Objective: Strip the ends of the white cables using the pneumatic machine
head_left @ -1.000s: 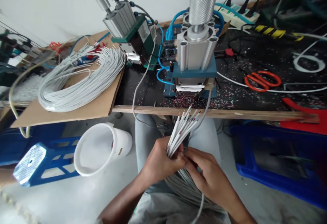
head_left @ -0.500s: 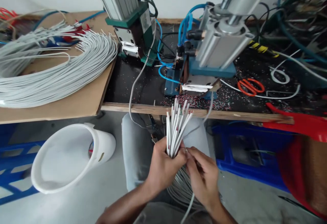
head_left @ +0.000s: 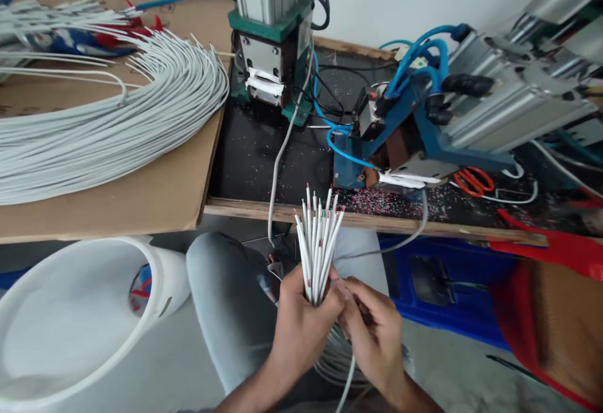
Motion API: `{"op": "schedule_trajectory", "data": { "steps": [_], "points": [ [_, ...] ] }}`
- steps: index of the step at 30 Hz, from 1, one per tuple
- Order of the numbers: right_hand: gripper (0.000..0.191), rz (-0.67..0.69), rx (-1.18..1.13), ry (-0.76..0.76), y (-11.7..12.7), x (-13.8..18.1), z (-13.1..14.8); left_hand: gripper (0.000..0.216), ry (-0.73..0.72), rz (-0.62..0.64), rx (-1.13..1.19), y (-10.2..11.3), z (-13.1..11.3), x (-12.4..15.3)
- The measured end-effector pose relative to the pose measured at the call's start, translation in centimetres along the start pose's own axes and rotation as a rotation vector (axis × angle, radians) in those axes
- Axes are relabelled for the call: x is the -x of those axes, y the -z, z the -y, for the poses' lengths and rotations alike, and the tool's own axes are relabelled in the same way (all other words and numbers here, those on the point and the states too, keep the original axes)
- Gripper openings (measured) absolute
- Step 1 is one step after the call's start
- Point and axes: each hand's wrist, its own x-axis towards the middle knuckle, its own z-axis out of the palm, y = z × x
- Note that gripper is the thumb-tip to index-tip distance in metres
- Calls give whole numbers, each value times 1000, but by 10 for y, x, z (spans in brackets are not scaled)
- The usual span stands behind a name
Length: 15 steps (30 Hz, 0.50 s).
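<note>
My left hand [head_left: 306, 322] is wrapped round a bundle of white cables [head_left: 316, 268], whose ends fan upward and show small red and green tips. My right hand [head_left: 374, 331] is closed against the bundle's right side, its thumb and fingertips pressed together beside my left thumb. What those fingertips pinch is hidden. One pale cable [head_left: 347, 381] hangs down below my right hand. Under both hands, coiled cable [head_left: 336, 359] lies over my lap, partly covered by the hands.
A large coil of white cable [head_left: 155, 130] lies on cardboard [head_left: 195, 190] at the left. Two pneumatic presses, one green [head_left: 271, 29] and one blue [head_left: 424, 136], stand on the black bench [head_left: 254, 155]. Orange-handled scissors [head_left: 473, 181] lie rightward. A white bucket [head_left: 172, 287] stands below.
The view has shifted, and the bench and bucket appear nearer and more to the left. Both hands keep the bundle in nearly the same place, and it stands slightly more upright.
</note>
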Motion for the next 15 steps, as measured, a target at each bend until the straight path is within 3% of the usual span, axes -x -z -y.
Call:
{"op": "schedule_trajectory", "data": {
  "steps": [8, 12, 15],
  "points": [
    [20, 131, 71, 196, 8, -6, 8, 9, -19, 7, -7, 10, -2, 7],
    [24, 171, 332, 395, 28, -8, 11, 12, -14, 16, -36, 9, -2, 11],
    [40, 228, 359, 398, 51, -7, 8, 19, 7, 17, -46, 7, 0, 10]
  ]
}}
